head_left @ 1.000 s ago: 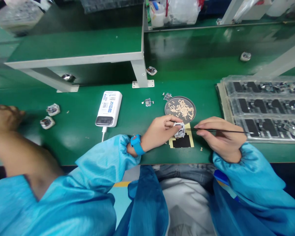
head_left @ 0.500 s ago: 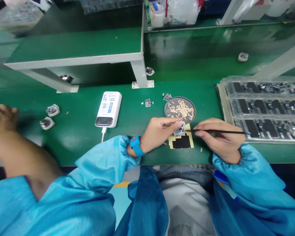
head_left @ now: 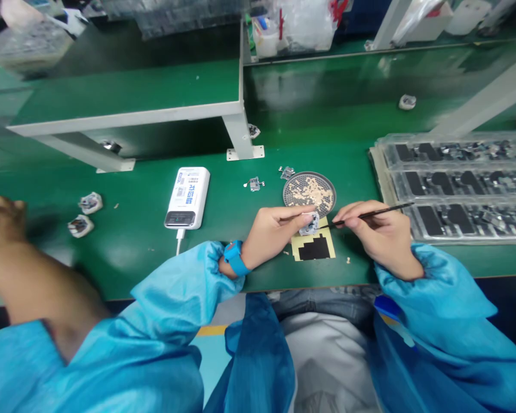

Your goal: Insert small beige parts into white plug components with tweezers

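Note:
My left hand [head_left: 279, 229] pinches a small white-framed electronic part [head_left: 308, 223] between thumb and fingers, above the work surface. My right hand [head_left: 376, 232] is closed around thin black tweezers [head_left: 382, 211], seen nearly edge-on. Their pointed end is at the right lower side of the part; whether it touches is too small to tell. Under the part lies a yellow sheet with a black cut-shape piece [head_left: 313, 249] on it. Just behind is a round perforated dish [head_left: 286, 195] with many small tan pieces [head_left: 312, 192].
A white power bank [head_left: 187, 198] with a cable stands left. Clear trays [head_left: 451, 198] of parts lie right. Loose metal parts [head_left: 254, 183] and white-framed units [head_left: 90, 203] are scattered about. A raised shelf [head_left: 155, 115] stands behind. Another person's arm [head_left: 30, 264] rests at far left.
The tweezers have tilted, their rear end rising and their tip lowering to the part's lower right side. My left hand still holds the part. The whole view has shifted slightly.

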### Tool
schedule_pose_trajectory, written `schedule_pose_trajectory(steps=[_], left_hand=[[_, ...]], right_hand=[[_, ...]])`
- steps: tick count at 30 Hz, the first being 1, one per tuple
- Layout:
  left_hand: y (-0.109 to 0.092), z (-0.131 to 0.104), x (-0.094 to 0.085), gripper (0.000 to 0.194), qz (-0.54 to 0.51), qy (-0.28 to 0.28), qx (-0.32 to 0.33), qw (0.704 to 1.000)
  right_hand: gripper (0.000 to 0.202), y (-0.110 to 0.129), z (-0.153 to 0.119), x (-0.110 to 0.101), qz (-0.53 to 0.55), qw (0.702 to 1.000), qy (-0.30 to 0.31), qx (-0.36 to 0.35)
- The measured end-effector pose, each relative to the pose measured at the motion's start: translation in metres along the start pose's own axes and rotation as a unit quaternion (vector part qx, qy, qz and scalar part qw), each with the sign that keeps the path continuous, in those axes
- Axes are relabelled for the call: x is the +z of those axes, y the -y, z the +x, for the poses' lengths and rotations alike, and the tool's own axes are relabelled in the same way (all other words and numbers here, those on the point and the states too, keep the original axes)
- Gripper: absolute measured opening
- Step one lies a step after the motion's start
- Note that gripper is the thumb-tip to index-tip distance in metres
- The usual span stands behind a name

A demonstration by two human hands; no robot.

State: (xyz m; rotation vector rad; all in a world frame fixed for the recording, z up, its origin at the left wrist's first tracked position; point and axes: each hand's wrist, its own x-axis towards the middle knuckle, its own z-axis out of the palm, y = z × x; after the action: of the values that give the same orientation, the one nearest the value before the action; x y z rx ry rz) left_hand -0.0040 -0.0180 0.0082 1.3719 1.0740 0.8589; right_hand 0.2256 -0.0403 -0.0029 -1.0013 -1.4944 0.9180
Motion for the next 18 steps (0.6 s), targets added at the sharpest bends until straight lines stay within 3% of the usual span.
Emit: schedule_pose_trajectory(steps=[6,10,12,14,15,17,18], left_hand=[[0.001,-0.002,0.002,0.033,-0.024,0.011,-0.029,0.999],[-0.004,0.0,-0.001,0.038,-0.051,0.01,-0.043,0.998],[-0.006,0.001,-0.002,0.041,-0.071,0.013,-0.046,0.996],[-0.006,0.001,-0.001,0.045,-0.095,0.025,-0.047,0.994],[-0.005,0.001,-0.001,0.049,-0.107,0.03,-0.048,0.993],[-0.001,0.001,0.0,0.055,-0.114,0.04,-0.046,0.992],[0.001,0.001,0.0,0.056,-0.108,0.045,-0.045,0.992]], right_hand=[[0.008,0.001,-0.009,-0.001,0.037,0.999,0.031,0.015],[0.015,0.025,-0.019,-0.018,0.037,0.997,0.067,0.016],[0.023,0.041,-0.019,-0.041,0.012,0.999,0.038,0.017],[0.03,0.05,-0.011,-0.077,-0.062,0.997,-0.035,0.023],[0.028,0.049,-0.003,-0.099,-0.145,0.985,-0.083,0.03],[0.024,0.037,0.019,-0.143,-0.364,0.918,-0.157,-0.032],[0.021,0.027,0.032,-0.164,-0.393,0.903,-0.167,-0.037]])
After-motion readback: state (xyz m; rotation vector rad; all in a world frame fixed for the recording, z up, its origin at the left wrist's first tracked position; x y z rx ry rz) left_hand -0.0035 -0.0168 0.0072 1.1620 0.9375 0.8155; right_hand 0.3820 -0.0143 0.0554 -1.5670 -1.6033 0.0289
